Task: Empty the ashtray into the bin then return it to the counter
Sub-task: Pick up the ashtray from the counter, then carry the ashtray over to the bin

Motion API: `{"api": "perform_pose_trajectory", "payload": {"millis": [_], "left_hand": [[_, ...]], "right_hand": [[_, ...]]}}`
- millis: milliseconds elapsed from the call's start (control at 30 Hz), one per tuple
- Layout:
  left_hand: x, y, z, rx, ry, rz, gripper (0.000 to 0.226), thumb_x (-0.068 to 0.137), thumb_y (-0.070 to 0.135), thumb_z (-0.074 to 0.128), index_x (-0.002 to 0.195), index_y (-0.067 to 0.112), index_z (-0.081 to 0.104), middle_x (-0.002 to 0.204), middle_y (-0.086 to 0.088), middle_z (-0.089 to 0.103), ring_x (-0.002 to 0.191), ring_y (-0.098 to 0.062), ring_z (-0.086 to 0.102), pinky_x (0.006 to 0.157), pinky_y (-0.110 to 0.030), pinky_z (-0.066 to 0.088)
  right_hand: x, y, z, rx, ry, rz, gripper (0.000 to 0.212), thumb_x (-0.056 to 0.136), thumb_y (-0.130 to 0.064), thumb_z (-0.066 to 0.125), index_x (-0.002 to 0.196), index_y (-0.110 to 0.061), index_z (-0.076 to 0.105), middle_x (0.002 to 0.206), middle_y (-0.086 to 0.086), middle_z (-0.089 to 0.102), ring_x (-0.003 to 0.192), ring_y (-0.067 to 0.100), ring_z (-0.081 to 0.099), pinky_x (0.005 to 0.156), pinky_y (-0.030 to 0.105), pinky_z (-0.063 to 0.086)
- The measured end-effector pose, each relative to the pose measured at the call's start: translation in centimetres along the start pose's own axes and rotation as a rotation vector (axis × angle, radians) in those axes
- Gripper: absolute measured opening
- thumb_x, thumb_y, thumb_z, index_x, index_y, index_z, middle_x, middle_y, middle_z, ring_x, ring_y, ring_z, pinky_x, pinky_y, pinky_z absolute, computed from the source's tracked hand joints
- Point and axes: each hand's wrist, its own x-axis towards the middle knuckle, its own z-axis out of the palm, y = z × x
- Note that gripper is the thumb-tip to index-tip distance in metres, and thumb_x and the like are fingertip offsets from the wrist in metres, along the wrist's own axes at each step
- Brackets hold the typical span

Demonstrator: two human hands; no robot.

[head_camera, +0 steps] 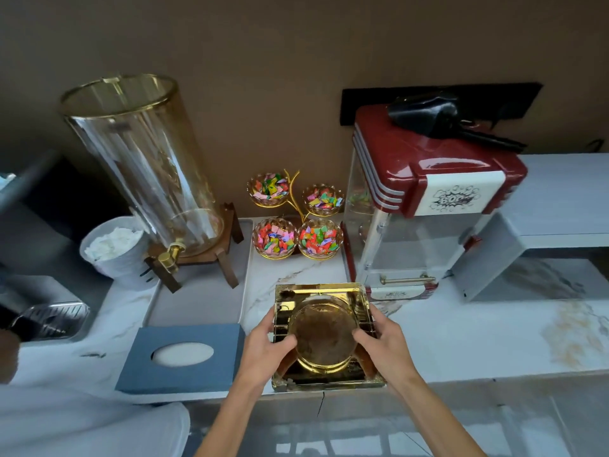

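Observation:
A square gold mirrored ashtray (324,338) with a round brownish bowl sits at the front edge of the white marble counter (461,344). My left hand (268,349) grips its left side, thumb over the bowl's rim. My right hand (380,344) grips its right side the same way. Dark ash specks lie in the ashtray's corners. No bin is in view.
A blue tissue box (181,356) lies just left of the ashtray. Behind stand a glass drink dispenser (145,166), a white cup (113,247), four candy bowls (296,219) and a red popcorn machine (425,199). A sink (52,319) is at far left.

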Motion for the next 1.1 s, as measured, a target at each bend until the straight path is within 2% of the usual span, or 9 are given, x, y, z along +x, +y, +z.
{"api": "perform_pose_trajectory", "payload": {"millis": [133,267,400,500,633,700,867,1000,1100], "left_hand": [[-2.4,1.9,0.5,-0.034,-0.034,0.071,0.065,0.088,0.016,0.076,0.147,0.032,0.054,0.138,0.01,0.063,0.135,-0.017,0.05,0.105,-0.038,0.048],[-4.7,3.9,1.5,-0.064,-0.097,0.12,0.061,0.088,0.012,0.074,0.144,0.032,0.059,0.135,0.008,0.068,0.129,-0.018,0.057,0.105,-0.042,0.052],[-7.3,5.9,2.6,-0.059,-0.184,0.155,0.05,0.087,0.012,0.073,0.129,0.04,0.068,0.104,0.022,0.079,0.117,-0.013,0.065,0.103,-0.047,0.055],[-9.1,7.3,3.6,-0.047,-0.263,0.206,0.047,0.088,0.01,0.07,0.122,0.042,0.072,0.1,0.024,0.079,0.108,-0.009,0.069,0.102,-0.047,0.055],[-11.8,9.0,5.7,-0.074,-0.398,0.269,0.049,0.087,0.004,0.068,0.125,0.034,0.073,0.103,0.016,0.081,0.101,-0.007,0.073,0.072,-0.017,0.06],[-12.9,9.7,6.7,-0.073,-0.437,0.283,0.052,0.087,0.002,0.067,0.13,0.031,0.07,0.107,0.013,0.081,0.092,0.0,0.074,0.065,-0.014,0.06],[-17.9,11.2,11.1,-0.012,-0.592,0.352,0.06,0.087,0.005,0.067,0.144,0.022,0.059,0.138,-0.003,0.069,0.126,-0.026,0.063,0.105,-0.053,0.054],[-22.8,11.5,14.9,0.011,-0.693,0.414,0.057,0.087,0.01,0.069,0.142,0.023,0.061,0.136,-0.001,0.07,0.126,-0.023,0.063,0.106,-0.052,0.053],[-26.5,11.2,17.9,0.036,-0.783,0.429,0.051,0.088,0.009,0.069,0.136,0.026,0.065,0.117,0.004,0.079,0.108,-0.018,0.073,0.092,-0.043,0.062]], "right_hand": [[-3.4,-1.2,-1.7,0.118,0.03,-0.049,0.052,0.093,-0.003,0.066,0.124,-0.044,0.07,0.1,-0.008,0.082,0.093,0.011,0.076,0.074,0.025,0.064],[-6.6,-2.0,-4.0,0.16,0.081,-0.068,0.053,0.094,0.0,0.064,0.132,-0.037,0.068,0.101,-0.008,0.082,0.092,0.011,0.077,0.077,0.034,0.066],[-10.2,-2.5,-6.4,0.193,0.142,-0.108,0.056,0.094,0.005,0.061,0.117,-0.044,0.075,0.083,-0.004,0.081,0.067,0.005,0.073,0.054,0.017,0.057],[-12.9,-2.6,-8.1,0.22,0.212,-0.121,0.055,0.093,0.004,0.061,0.114,-0.044,0.076,0.078,0.003,0.08,0.064,0.011,0.073,0.054,0.021,0.058],[-17.2,-2.2,-10.3,0.267,0.336,-0.132,0.051,0.089,0.004,0.062,0.111,-0.038,0.079,0.082,0.006,0.081,0.068,0.02,0.076,0.057,0.026,0.061],[-19.1,-2.0,-11.3,0.289,0.379,-0.149,0.052,0.088,0.005,0.062,0.11,-0.038,0.079,0.084,0.009,0.082,0.069,0.022,0.076,0.058,0.029,0.062],[-25.3,-0.6,-15.0,0.349,0.531,-0.172,0.052,0.09,0.007,0.06,0.112,-0.036,0.079,0.098,0.022,0.08,0.087,0.043,0.077,0.068,0.041,0.067],[-30.8,1.2,-18.0,0.351,0.657,-0.166,0.051,0.091,0.004,0.062,0.112,-0.039,0.079,0.099,0.01,0.083,0.093,0.036,0.078,0.084,0.054,0.064],[-35.2,2.8,-20.4,0.384,0.752,-0.149,0.049,0.09,0.004,0.062,0.114,-0.035,0.079,0.093,0.013,0.082,0.08,0.032,0.076,0.071,0.047,0.065]]}}
